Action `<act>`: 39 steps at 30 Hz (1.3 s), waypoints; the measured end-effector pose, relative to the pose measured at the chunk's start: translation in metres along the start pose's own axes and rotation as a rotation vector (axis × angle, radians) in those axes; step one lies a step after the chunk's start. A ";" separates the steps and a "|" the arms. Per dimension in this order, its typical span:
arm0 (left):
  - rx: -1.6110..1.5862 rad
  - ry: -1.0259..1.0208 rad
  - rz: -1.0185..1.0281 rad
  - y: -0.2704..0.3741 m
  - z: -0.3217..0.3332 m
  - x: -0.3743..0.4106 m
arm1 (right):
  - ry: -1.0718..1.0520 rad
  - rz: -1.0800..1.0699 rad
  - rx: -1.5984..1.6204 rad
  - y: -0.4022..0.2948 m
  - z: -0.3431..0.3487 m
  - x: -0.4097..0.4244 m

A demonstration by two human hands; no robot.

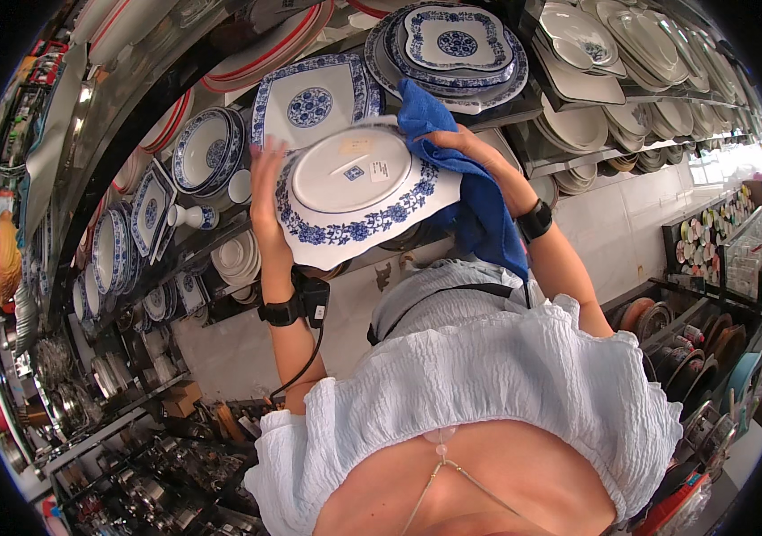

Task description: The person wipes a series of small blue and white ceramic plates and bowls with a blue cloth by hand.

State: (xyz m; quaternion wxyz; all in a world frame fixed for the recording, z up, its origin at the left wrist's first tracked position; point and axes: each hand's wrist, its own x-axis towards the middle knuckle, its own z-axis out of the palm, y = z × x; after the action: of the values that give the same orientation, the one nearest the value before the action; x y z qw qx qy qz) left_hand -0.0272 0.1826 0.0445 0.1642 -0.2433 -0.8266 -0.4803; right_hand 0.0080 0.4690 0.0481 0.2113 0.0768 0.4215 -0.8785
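Note:
A large white plate [367, 234] with a blue floral border and a scalloped rim is held up before me, its underside towards me. Small labels and a blue mark sit inside its foot ring. My left hand [268, 177] grips the plate by its left edge. On the opposite edge, my right hand [478, 157] holds the plate through a blue cloth [488, 208], which hangs down along the wrist. Just beyond, a square blue-and-white plate [310, 100] leans on the shelf. The fingertips behind the plate are hidden.
Stacked blue-and-white plates [458, 40] lie on the shelf ahead. Several bowls [203, 151] and a small white vase [193, 216] stand at the left. White dishes [575, 40] fill the racks at the right. Metal kitchenware [159, 482] is at the lower left, above a tiled floor [220, 355].

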 end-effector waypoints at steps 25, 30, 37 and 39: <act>-0.860 0.291 -0.503 0.010 -0.002 -0.011 | 0.033 -0.489 -0.332 0.017 -0.026 0.045; -0.962 0.333 -0.672 0.019 0.005 -0.012 | -0.024 -0.569 -0.508 0.009 -0.022 0.035; -0.744 0.157 -0.613 0.044 0.008 -0.010 | 0.025 -0.690 -0.623 0.007 -0.013 0.035; -0.712 0.142 -0.531 0.045 0.008 -0.009 | 0.122 -0.817 -0.763 0.007 -0.007 0.034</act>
State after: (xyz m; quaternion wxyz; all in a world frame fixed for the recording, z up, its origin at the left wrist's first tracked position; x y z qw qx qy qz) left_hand 0.0052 0.2063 0.0688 -0.0022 -0.0304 -0.6302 -0.7759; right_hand -0.0201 0.4601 0.0278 -0.1583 -0.1241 0.7161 -0.6684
